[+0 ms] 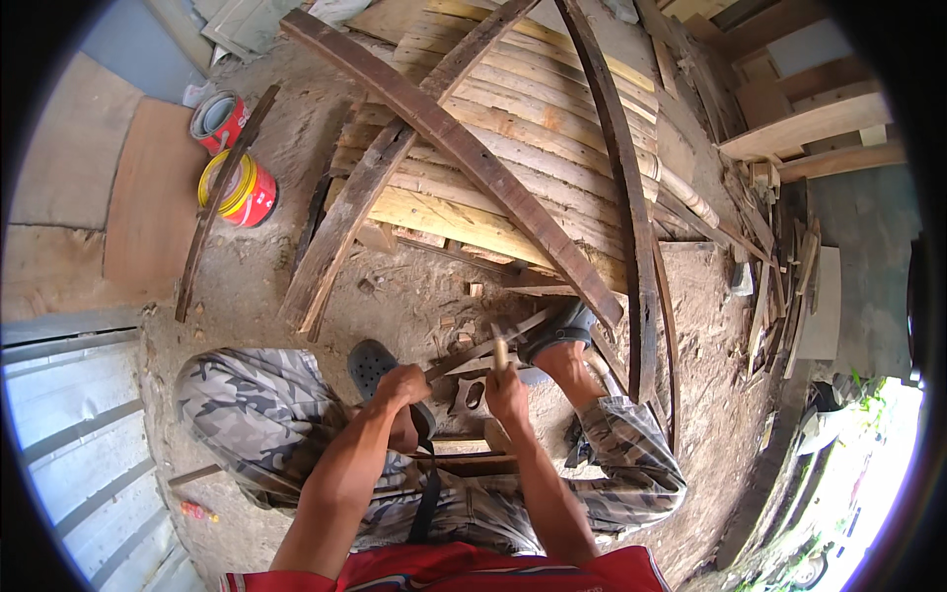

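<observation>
My right hand (pixel 508 397) is wrapped round the pale wooden handle of a hammer (pixel 501 353), which points away from me; its head is blurred. To its left, my left hand (pixel 402 387) is closed on the near end of a narrow wooden strip (pixel 473 355). The strip slants up to the right, toward the dark clog on my right foot (pixel 557 333). Just beyond my left hand is the other grey clog (pixel 373 367). Between my hands, low down, lies a brownish piece with a hole (pixel 469 397), resembling a saw handle.
A slatted wooden platform (pixel 533 128) fills the far middle, with long dark beams (pixel 473 148) crossed over it. Two red paint buckets (pixel 258 197) stand at the left behind a leaning strip (pixel 222 202). Scrap timber (pixel 789 286) is piled at the right; wood chips litter the dirt floor.
</observation>
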A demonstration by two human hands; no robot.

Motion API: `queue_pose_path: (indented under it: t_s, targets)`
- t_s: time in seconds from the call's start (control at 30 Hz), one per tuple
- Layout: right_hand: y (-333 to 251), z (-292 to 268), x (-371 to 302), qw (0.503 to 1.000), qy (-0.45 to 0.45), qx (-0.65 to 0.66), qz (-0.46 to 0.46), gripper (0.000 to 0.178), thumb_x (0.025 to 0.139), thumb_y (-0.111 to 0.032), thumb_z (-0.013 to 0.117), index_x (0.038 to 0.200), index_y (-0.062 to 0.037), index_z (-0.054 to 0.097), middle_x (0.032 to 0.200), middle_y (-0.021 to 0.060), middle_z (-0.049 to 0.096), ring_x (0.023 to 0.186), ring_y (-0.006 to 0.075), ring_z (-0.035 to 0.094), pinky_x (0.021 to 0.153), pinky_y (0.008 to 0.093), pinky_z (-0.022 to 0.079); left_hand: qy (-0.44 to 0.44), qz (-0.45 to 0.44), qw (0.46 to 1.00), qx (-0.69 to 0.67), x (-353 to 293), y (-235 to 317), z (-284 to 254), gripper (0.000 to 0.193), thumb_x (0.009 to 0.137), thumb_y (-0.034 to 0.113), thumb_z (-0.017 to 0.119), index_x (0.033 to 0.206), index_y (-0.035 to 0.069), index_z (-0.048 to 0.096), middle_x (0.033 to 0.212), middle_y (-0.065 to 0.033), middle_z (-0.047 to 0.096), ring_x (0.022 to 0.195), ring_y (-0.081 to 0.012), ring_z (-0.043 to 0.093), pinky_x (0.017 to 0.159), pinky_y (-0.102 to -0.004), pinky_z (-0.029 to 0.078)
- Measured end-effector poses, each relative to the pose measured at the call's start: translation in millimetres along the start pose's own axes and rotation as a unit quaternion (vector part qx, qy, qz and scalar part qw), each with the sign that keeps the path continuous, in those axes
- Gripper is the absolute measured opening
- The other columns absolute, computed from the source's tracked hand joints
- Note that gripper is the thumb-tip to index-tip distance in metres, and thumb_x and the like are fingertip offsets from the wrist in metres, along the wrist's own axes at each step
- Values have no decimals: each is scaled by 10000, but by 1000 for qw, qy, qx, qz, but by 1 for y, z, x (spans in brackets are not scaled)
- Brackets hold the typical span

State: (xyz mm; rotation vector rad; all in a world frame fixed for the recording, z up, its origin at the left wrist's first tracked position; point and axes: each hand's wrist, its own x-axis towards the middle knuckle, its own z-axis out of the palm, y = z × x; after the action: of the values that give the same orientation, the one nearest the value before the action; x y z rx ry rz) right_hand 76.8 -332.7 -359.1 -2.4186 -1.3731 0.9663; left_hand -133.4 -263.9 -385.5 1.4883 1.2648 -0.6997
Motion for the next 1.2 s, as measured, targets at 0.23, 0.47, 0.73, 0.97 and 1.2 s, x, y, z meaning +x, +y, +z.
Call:
queue_pose_path:
  t_s: [0.23, 0.47, 0.73, 0.97, 1.2]
  targets:
    - [-56, -53, -11, 962, 176, 160, -136, 227, 931, -201, 617, 931, 8, 528, 660, 277, 606, 624, 459, 643, 464, 474, 457, 42, 2, 998, -41, -7, -16, 10, 387, 807, 239, 577, 1025, -60, 691, 940, -292, 680, 902, -405, 688, 783, -470, 538]
    - [-29, -26, 46, 981, 78, -35, -176, 227, 916, -242, 597, 958, -36, 511, 701, 294, 617, 653, 500, 611, 516, 548, 488, 99, 14, 995, -26, 11, -27, 22, 359, 785, 294, 595, 972, 16, 722, 974, -254, 688, 958, -366, 687, 811, -471, 548]
    - [-20, -29, 4, 988, 97, 99, -74, 284, 896, -213, 633, 954, 48, 537, 660, 290, 605, 627, 480, 618, 511, 515, 484, 32, -24, 999, -32, -17, 2, -8, 419, 819, 302, 600, 1048, -38, 686, 1003, -238, 697, 953, -393, 682, 821, -452, 542]
    - [-42, -64, 21, 981, 128, 44, -142, 291, 914, -231, 641, 867, 4, 476, 643, 278, 594, 609, 473, 615, 443, 472, 461, 33, -34, 998, -30, -14, -8, -7, 370, 809, 249, 577, 1060, 8, 704, 1045, -240, 690, 1010, -381, 671, 849, -454, 536]
    - [-11, -23, 25, 990, -40, -83, -106, 313, 890, -240, 586, 1075, -26, 451, 755, 317, 634, 741, 513, 626, 678, 610, 503, 35, -23, 998, -46, -4, -10, 12, 365, 811, 241, 571, 1070, 24, 708, 1053, -232, 692, 1020, -383, 669, 850, -450, 538]
